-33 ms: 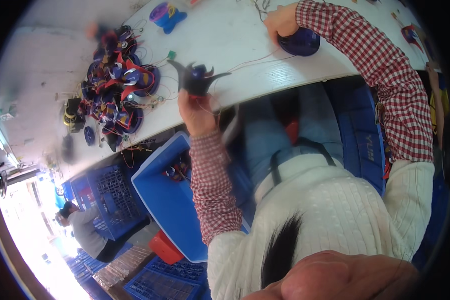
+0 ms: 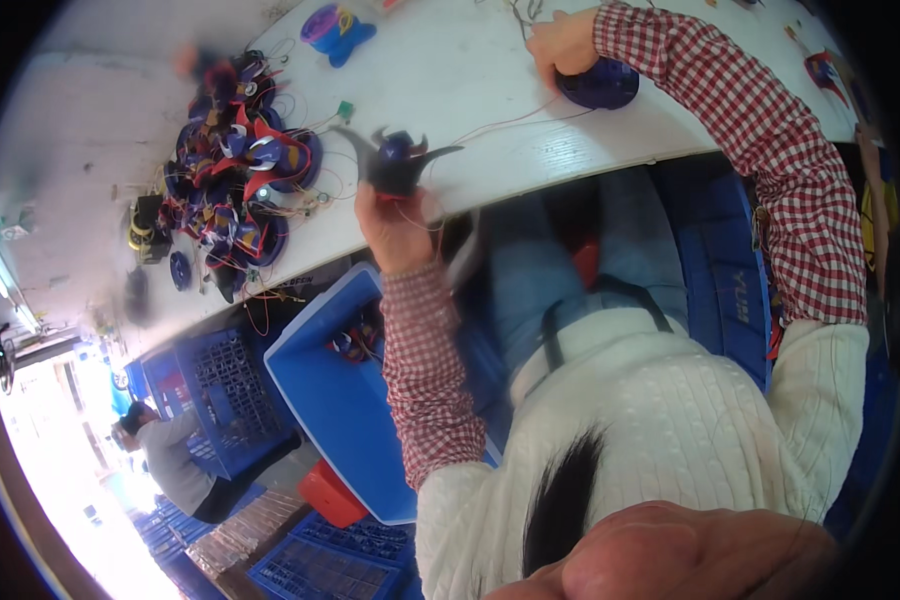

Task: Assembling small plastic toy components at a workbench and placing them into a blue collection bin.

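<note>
My left hand (image 2: 398, 235) is closed on a dark winged toy part (image 2: 397, 172) at the near edge of the white table (image 2: 490, 150). Pointed black wings spread to both sides of it, a shiny blue-purple round piece sits in its middle, and red shows underneath. Farther right, my right hand (image 2: 564, 45) bends over a dark blue dome-shaped part (image 2: 602, 86) on the table, fingers curled at its left side; the fingertips are partly hidden. Thin red wires (image 2: 500, 124) stretch between the two parts. A small green circuit board (image 2: 345, 109) lies beyond my left hand.
Left on the table is a heap of blue, red and black toy parts (image 2: 260, 155) with loose wires. A blue and purple piece (image 2: 336, 35) stands behind. Below the edge sits a blue bin (image 2: 320, 375), near a red box (image 2: 332, 495). A person (image 2: 170, 460) crouches by a blue crate (image 2: 225, 400).
</note>
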### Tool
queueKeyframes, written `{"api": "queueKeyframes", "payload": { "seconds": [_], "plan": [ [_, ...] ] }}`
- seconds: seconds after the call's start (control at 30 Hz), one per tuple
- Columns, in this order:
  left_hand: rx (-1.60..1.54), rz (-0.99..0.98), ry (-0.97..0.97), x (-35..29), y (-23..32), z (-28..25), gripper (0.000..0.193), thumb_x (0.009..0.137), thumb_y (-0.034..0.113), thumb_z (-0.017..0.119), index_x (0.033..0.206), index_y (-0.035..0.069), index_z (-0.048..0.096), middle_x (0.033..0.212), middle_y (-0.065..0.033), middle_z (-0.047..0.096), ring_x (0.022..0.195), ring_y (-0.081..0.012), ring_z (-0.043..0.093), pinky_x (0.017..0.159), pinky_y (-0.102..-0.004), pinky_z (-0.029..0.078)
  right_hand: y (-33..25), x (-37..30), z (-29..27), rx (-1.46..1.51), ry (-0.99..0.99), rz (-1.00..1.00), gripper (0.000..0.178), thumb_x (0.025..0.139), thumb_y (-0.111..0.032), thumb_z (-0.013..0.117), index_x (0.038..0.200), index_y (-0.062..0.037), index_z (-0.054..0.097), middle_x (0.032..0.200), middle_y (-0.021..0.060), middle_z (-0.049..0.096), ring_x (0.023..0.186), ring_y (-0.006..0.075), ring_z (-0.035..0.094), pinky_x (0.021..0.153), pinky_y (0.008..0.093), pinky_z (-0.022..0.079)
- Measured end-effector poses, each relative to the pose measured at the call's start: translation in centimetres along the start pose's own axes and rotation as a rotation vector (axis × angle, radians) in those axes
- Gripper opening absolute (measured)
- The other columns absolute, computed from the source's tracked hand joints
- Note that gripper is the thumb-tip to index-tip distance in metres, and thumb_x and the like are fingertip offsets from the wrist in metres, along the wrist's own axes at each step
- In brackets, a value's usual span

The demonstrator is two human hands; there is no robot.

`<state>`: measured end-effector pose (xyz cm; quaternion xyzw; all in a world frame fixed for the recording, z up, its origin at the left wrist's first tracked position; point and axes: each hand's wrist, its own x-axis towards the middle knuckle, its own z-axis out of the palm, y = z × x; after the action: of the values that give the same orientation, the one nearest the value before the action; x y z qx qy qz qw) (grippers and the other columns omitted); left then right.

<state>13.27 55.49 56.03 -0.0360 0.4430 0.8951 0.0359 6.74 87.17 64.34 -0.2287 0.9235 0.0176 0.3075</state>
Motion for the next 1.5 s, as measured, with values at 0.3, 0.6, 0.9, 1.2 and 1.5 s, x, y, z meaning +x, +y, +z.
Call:
{"api": "queueKeyframes", "payload": {
  "seconds": [0.3, 0.6, 0.9, 1.2, 1.5],
  "plan": [
    [-0.455, -0.108, -0.089, 1.1, 0.3, 0.0, 0.032, 0.087, 0.021, 0.057, 0.112, 0.002, 0.052, 0.103, -0.0136, 0.06, 0.083, -0.021, 0.059, 0.055, -0.0223, 0.046, -0.1, -0.5, 2.7, -0.357, 0.376, 0.021, 0.023, 0.08, -0.005, 0.054, 0.095, -0.0128, 0.069, 0.097, -0.0002, 0.05, 0.092, 0.0231, 0.05, 0.078, 0.0299, 0.043],
    [-0.478, -0.222, -0.461, 8.5, -4.4, 1.2, 0.043, 0.092, 0.038, 0.049, 0.117, 0.003, 0.051, 0.098, -0.0134, 0.061, 0.082, -0.0201, 0.059, 0.048, -0.0177, 0.043, 0.0, -2.5, 5.2, 0.518, 0.937, -0.191, 0.038, 0.081, -0.008, 0.061, 0.119, -0.0094, 0.057, 0.104, 0.0056, 0.05, 0.094, 0.023, 0.049, 0.08, 0.0336, 0.043],
    [-0.387, -0.474, -0.391, 4.9, -2.0, 12.1, 0.042, 0.089, 0.034, 0.058, 0.114, 0.001, 0.052, 0.096, -0.0142, 0.057, 0.072, -0.0172, 0.056, 0.051, -0.0189, 0.042, -5.0, 0.5, -2.2, 0.929, 0.809, -0.523, 0.081, 0.067, -0.014, 0.079, 0.137, -0.011, 0.037, 0.126, 0.0156, 0.048, 0.107, 0.026, 0.054, 0.081, 0.0301, 0.052],
    [0.781, 0.373, 0.018, 0.7, -1.7, 11.4, 0.03, 0.088, 0.025, 0.06, 0.105, 0.0, 0.058, 0.094, -0.0116, 0.056, 0.077, -0.0181, 0.055, 0.067, -0.0253, 0.046, -4.0, 5.2, -3.2, 0.761, 1.023, -0.063, 0.063, 0.073, -0.026, 0.074, 0.126, -0.013, 0.044, 0.11, 0.0146, 0.057, 0.094, 0.0267, 0.059, 0.076, 0.0341, 0.051],
    [1.278, 0.702, -0.261, -0.6, -0.2, 12.1, 0.02, 0.082, 0.007, 0.063, 0.1, -0.001, 0.059, 0.097, -0.0131, 0.055, 0.081, -0.0223, 0.055, 0.069, -0.0291, 0.048, -4.3, 2.2, -2.4, 0.496, 0.859, 0.137, 0.06, 0.076, -0.032, 0.072, 0.125, -0.0083, 0.047, 0.1, 0.0122, 0.06, 0.086, 0.0293, 0.057, 0.08, 0.0343, 0.047]
  ]
}}
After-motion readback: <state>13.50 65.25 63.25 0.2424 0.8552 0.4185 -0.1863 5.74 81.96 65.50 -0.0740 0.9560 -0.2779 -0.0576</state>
